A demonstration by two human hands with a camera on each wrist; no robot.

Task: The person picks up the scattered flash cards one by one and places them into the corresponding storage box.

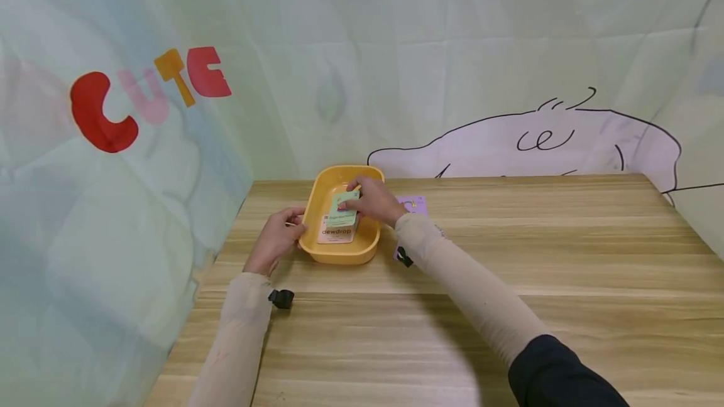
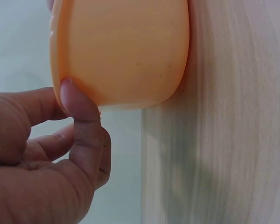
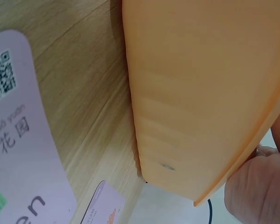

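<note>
A yellow plastic basin [image 1: 370, 250] stands on the table near its back edge. My left hand [image 1: 277, 237] pinches its left rim between thumb and fingers; in the left wrist view the thumb [image 2: 81, 102] lies on the basin's outer wall. Reaching in over the right rim, my right hand [image 1: 376, 200] grips a light green card [image 1: 342, 215] by its right side. Beneath that card, a pale pink card [image 1: 336, 236] printed "dewdrop" lies in the basin.
Purple cards, one of them a printed card [image 3: 25, 135] with a QR code, lie on the wooden table [image 1: 537, 256] right of the basin, partly hidden by my right forearm. A printed cloth backdrop [image 1: 317, 68] rises directly behind the table and along its left side.
</note>
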